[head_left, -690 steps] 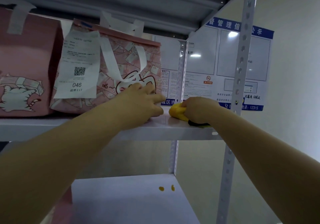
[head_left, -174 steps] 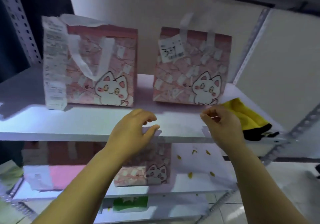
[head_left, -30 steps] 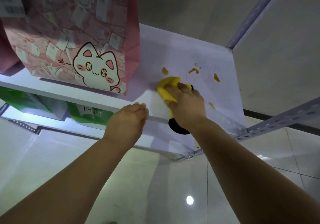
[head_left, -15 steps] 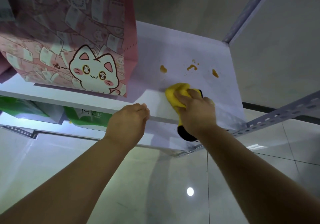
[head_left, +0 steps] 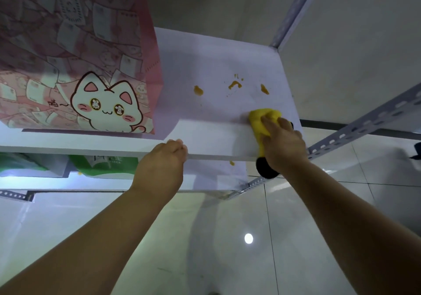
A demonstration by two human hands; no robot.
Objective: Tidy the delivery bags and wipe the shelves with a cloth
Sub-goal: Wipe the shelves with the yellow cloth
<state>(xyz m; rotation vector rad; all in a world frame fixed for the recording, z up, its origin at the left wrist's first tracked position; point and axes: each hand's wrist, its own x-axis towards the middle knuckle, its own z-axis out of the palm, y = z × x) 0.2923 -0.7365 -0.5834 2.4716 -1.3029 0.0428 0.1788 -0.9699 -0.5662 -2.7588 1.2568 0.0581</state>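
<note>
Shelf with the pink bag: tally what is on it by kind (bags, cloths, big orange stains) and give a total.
pink bag: 1
yellow cloth: 1
big orange stains: 3
Total: 5

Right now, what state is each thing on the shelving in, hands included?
Shelf, three orange stains unwiped.
Pink cat-print bag, upright on the shelf.
Yellow cloth, bunched, pressed on the shelf near its front right.
Right hand, gripping the cloth.
Left hand, curled on the shelf's front edge.
Green bags, on the lower shelf, partly hidden.
</note>
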